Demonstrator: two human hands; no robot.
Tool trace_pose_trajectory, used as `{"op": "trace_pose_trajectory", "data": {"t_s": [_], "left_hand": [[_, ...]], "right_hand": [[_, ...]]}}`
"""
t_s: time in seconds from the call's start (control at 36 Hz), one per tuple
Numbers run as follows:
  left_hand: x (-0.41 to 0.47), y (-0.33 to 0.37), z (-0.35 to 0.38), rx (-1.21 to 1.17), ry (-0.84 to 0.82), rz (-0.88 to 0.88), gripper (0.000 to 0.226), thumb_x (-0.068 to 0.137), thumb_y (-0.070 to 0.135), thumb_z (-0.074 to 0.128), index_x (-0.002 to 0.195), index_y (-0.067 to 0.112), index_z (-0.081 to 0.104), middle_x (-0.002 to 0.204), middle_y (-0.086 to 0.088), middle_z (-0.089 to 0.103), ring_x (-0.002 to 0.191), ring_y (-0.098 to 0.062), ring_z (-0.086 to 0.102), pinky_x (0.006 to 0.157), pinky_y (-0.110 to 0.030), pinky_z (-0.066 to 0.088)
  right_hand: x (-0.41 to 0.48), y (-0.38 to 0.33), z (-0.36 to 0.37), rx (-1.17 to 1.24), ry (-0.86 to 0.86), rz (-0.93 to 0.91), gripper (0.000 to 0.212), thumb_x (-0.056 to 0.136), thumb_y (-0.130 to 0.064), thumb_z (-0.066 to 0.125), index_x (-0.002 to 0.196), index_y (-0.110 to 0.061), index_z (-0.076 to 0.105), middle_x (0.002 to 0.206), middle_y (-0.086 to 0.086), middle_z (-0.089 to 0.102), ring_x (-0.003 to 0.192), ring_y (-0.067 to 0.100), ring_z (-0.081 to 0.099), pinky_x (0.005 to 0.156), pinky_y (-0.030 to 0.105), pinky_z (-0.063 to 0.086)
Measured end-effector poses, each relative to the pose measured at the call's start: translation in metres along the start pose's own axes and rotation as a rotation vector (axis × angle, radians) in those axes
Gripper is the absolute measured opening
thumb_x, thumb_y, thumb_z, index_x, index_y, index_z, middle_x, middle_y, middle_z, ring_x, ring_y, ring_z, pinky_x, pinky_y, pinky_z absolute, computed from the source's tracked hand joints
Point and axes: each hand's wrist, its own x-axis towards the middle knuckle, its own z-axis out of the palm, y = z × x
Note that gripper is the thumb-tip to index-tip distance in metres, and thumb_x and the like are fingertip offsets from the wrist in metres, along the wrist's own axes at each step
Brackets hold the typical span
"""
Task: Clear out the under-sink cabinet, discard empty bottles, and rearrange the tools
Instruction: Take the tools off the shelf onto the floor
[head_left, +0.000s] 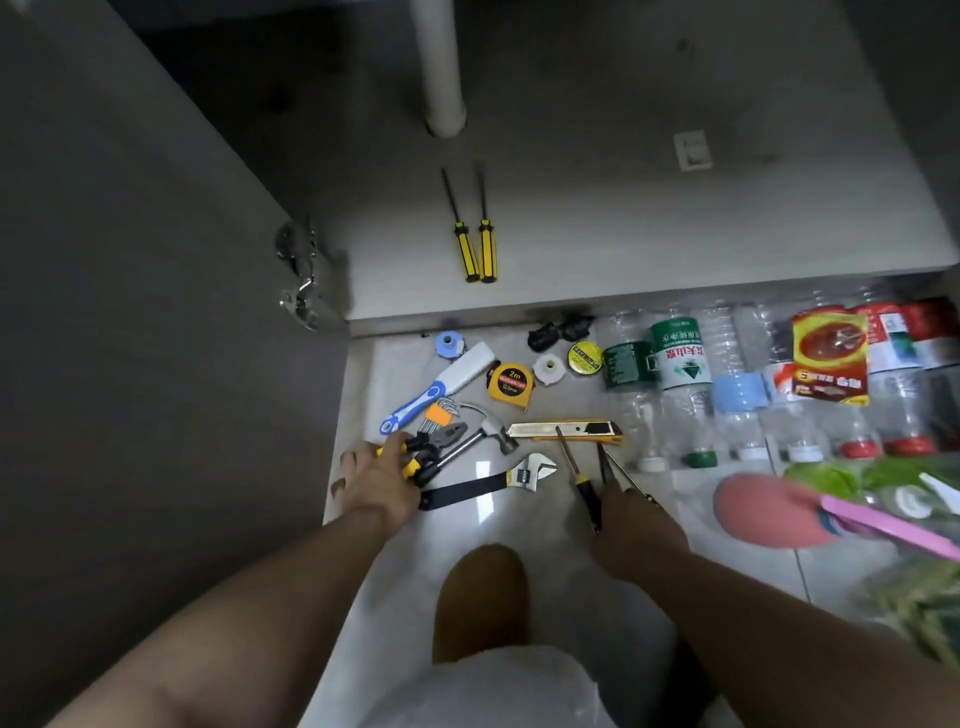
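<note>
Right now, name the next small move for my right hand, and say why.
Probably lift the screwdriver that the right hand grips and lay it on the cabinet floor beside the two yellow-handled screwdrivers lying side by side there. The left hand holds the pliers, so it is busy.

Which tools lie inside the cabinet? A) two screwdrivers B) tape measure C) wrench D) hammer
A: two yellow-handled screwdrivers lie side by side on the cabinet floor; the hammer, tape measure and wrench lie outside it.
</note>
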Motion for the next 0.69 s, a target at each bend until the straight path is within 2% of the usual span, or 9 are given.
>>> {"op": "trace_pose_trajectory", "data": {"t_s": [0.19,0.28,0.36,0.47,0.5,0.58,0.61,0.69], "left_hand": [[0.007,0.004,0.001,-0.026,0.049,0.047,0.063,0.087,0.014,0.061,0.139,0.044,0.042,0.13,-0.002,0.036,0.125,-0.026,0.031,0.096,-0.047,0.044],[0.012,0.003,0.005,-0.123,0.044,0.107,0.059,0.085,0.007,0.059,0.137,0.033,0.051,0.125,-0.005,0.038,0.123,-0.028,0.033,0.105,-0.034,0.041],[0.013,0.001,0.007,-0.149,0.064,0.146,0.056,0.086,0.004,0.061,0.137,0.026,0.054,0.125,-0.008,0.038,0.123,-0.029,0.034,0.105,-0.025,0.035],[0.01,-0.003,0.008,-0.123,0.074,0.161,0.055,0.089,0.011,0.065,0.138,0.032,0.053,0.131,-0.006,0.037,0.126,-0.025,0.036,0.108,-0.041,0.04],[0.009,-0.004,0.008,-0.138,0.081,0.173,0.055,0.09,0.011,0.065,0.138,0.033,0.054,0.133,-0.006,0.036,0.127,-0.024,0.036,0.109,-0.038,0.039],[0.008,-0.002,0.011,-0.243,0.105,0.228,0.055,0.09,-0.001,0.064,0.14,0.023,0.059,0.136,-0.015,0.035,0.129,-0.028,0.036,0.106,-0.015,0.03],[0.009,-0.002,0.011,-0.23,0.105,0.24,0.056,0.09,-0.001,0.064,0.141,0.021,0.058,0.137,-0.016,0.034,0.13,-0.029,0.035,0.107,-0.016,0.03],[0.011,-0.005,0.012,-0.108,0.089,0.238,0.057,0.095,0.011,0.062,0.147,0.03,0.05,0.139,-0.014,0.033,0.131,-0.031,0.032,0.11,-0.042,0.041]], "right_hand": [[0.002,-0.007,0.005,0.017,-0.05,0.035,0.043,0.086,-0.021,0.061,0.127,-0.015,0.046,0.119,0.008,0.063,0.112,0.028,0.063,0.08,0.035,0.052],[0.002,-0.006,0.008,0.026,-0.093,0.039,0.039,0.089,-0.021,0.061,0.125,-0.014,0.048,0.118,0.008,0.064,0.111,0.028,0.063,0.088,0.039,0.056],[0.003,-0.007,0.009,0.025,-0.127,0.057,0.041,0.089,-0.022,0.06,0.128,-0.012,0.048,0.123,0.01,0.062,0.112,0.03,0.063,0.088,0.04,0.057],[0.004,-0.006,0.011,0.094,-0.078,0.067,0.041,0.092,-0.021,0.055,0.131,-0.013,0.046,0.125,0.011,0.06,0.115,0.03,0.061,0.092,0.041,0.055],[0.004,-0.006,0.01,0.112,-0.048,0.065,0.039,0.094,-0.021,0.054,0.131,-0.014,0.047,0.125,0.01,0.06,0.115,0.029,0.061,0.093,0.041,0.054],[0.007,-0.007,0.008,0.147,0.039,0.073,0.036,0.097,-0.022,0.051,0.132,-0.015,0.046,0.126,0.012,0.056,0.116,0.031,0.059,0.092,0.041,0.053],[0.007,-0.007,0.007,0.156,0.068,0.079,0.035,0.097,-0.023,0.05,0.131,-0.014,0.045,0.127,0.012,0.055,0.117,0.032,0.059,0.091,0.042,0.052],[0.01,-0.007,0.005,0.19,0.15,0.092,0.032,0.096,-0.023,0.051,0.126,-0.014,0.046,0.13,0.012,0.051,0.114,0.035,0.06,0.088,0.041,0.049]]}}
